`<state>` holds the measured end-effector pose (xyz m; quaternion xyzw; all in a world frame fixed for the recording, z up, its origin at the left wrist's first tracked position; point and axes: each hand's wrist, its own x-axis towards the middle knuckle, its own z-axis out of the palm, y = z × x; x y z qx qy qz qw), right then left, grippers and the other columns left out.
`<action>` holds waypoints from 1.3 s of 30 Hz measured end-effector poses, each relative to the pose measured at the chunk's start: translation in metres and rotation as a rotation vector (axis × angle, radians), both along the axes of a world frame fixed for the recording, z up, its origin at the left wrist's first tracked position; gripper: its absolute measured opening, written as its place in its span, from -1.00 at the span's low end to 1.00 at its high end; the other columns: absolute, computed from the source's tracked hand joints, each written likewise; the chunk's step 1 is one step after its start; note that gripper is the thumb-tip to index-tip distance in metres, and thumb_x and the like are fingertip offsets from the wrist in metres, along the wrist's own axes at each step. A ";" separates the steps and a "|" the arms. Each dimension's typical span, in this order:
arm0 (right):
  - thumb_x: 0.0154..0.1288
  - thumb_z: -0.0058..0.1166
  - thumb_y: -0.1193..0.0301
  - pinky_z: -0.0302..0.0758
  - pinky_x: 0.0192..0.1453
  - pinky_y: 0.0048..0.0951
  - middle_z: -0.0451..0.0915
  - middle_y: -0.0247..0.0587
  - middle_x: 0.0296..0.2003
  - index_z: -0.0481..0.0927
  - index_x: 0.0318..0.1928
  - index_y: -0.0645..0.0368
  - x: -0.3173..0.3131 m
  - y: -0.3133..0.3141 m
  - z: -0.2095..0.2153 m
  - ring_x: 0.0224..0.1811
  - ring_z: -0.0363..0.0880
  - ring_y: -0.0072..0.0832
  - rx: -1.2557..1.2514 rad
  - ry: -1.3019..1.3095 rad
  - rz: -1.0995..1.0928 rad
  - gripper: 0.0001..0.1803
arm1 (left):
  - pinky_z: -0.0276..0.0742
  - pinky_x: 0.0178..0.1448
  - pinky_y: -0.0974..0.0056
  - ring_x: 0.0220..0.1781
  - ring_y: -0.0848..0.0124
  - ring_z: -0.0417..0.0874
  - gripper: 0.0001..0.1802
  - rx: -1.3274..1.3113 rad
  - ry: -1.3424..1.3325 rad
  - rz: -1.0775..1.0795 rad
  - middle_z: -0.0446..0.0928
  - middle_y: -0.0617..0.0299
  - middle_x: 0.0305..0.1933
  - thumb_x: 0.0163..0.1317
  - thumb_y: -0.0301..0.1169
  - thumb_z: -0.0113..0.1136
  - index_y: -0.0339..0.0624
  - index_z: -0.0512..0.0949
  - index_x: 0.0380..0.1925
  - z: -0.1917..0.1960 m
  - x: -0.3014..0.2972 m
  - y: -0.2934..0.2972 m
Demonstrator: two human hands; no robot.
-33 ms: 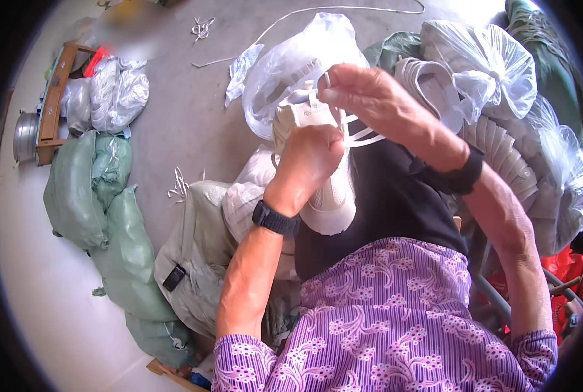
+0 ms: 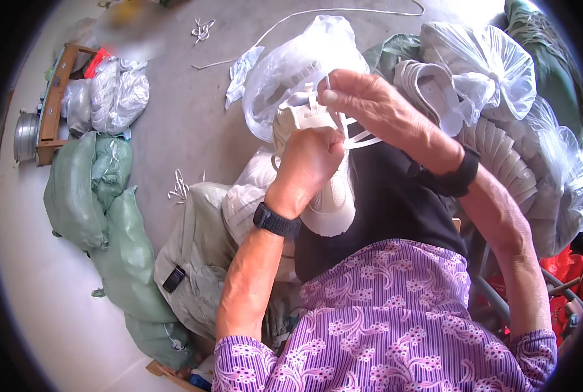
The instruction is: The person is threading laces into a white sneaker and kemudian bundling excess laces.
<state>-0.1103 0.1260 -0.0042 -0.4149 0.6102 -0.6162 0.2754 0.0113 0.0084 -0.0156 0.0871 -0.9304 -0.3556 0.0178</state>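
A cream sneaker (image 2: pixel 334 212) rests on my black-covered lap, its toe pointing toward me. My left hand (image 2: pixel 308 163) is closed over the middle of the shoe, fingers curled at the lacing edge; its fingertips are partly hidden. Above the shoe's collar, my right hand (image 2: pixel 363 98) pinches the end of a white shoelace (image 2: pixel 327 81) between thumb and finger. Loose loops of lace hang out at the shoe's right side, under my right hand. A clear plastic bag (image 2: pixel 324 39) lies just beyond the shoe.
More pale shoes (image 2: pixel 435 98) and a stacked row of shoes (image 2: pixel 500 157) fill the right side, beside a tied clear bag (image 2: pixel 481 59). Green sacks (image 2: pixel 82 189) line the left wall. A grey sack (image 2: pixel 200 242) stands by my left arm. Lace bundles (image 2: pixel 202 29) lie on the floor.
My right hand has dropped very slightly with the lace end still pinched. My left hand and the sneaker stay almost where they were.
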 end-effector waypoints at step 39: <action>-0.02 0.15 0.45 0.42 -0.20 -0.27 0.46 -0.23 -0.36 0.50 -0.52 0.14 -0.046 0.030 -0.026 -0.22 0.46 -0.27 0.352 1.077 0.134 -0.91 | 0.42 -0.20 0.38 -0.30 0.50 0.49 -0.72 0.528 0.082 0.445 0.51 0.26 -0.28 0.36 -0.25 0.05 -0.24 0.56 -0.15 -0.021 0.050 -0.058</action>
